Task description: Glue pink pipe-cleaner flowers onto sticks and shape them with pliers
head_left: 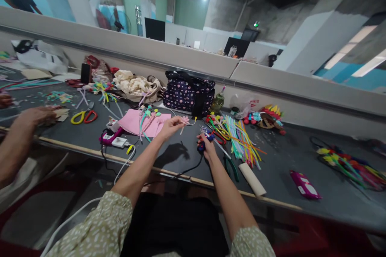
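Note:
My left hand point(170, 127) pinches a small pink pipe-cleaner flower point(185, 120) above the table, its pale stem hanging down. To its right, my right hand point(207, 147) is wrapped round a dark blue glue gun point(209, 134), whose black cord point(193, 170) trails to the table edge. The flower and the tool are apart. A pink sheet point(129, 122) with several green, pink and yellow pipe-cleaner pieces point(148, 117) on it lies left of my left hand. Beside my right hand lies a bundle of coloured pipe cleaners point(241, 138).
Dark green-handled pliers point(231, 168) and a beige roll point(252, 179) lie near the front edge. Scissors point(84, 117) and a purple power strip point(110, 137) are at left. A patterned bag point(188, 94) stands behind. Another person's hand point(39, 116) rests at far left.

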Available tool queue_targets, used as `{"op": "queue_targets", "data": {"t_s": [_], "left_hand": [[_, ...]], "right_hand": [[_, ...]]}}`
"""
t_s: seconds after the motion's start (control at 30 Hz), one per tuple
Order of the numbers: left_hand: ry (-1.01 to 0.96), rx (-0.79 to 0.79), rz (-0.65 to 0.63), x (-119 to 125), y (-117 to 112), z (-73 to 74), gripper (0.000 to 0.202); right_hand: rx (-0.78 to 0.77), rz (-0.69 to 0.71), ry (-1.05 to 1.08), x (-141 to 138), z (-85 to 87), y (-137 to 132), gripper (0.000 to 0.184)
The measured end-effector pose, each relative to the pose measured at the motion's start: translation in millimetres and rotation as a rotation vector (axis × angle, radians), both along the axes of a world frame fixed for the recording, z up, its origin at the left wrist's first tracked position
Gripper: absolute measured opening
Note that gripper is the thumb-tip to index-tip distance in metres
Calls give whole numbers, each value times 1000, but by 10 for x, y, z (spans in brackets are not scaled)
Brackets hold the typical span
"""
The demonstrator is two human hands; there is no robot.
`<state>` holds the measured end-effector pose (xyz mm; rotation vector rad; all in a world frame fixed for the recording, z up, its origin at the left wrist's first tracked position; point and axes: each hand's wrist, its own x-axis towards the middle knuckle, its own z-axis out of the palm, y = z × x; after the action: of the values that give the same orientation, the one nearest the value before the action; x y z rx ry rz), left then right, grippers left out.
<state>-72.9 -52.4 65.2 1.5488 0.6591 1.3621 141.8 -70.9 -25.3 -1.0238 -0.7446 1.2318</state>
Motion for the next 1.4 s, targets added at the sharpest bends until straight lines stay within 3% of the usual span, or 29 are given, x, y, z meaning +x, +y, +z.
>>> {"op": "queue_targets", "data": {"t_s": [0.1, 0.33, 0.5, 0.67, 0.93, 1.17, 1.4], "left_hand": [[-15, -57, 68, -86, -191, 0, 22], [-447, -326, 299, -228, -656, -155, 36], [-591, -561, 330, -250, -1062, -310, 30], [-631, -669, 318, -322, -1449, -445, 25], [-630, -602, 368, -500, -1665, -473, 29], [-609, -498, 355, -532, -1749, -497, 38], [-444, -301, 363, -499, -1863, -383, 31]], "right_hand": [[-7, 45, 51, 15, 17, -167, 44], [6, 23, 103, -18, 0, -466, 41], [48, -84, 74, -91, -70, -546, 42], [71, -116, 59, -140, -99, -630, 44], [118, -60, 156, -103, -102, -884, 33], [122, -68, 208, -74, -173, -868, 35], [137, -67, 262, 14, -180, -871, 24]]}}
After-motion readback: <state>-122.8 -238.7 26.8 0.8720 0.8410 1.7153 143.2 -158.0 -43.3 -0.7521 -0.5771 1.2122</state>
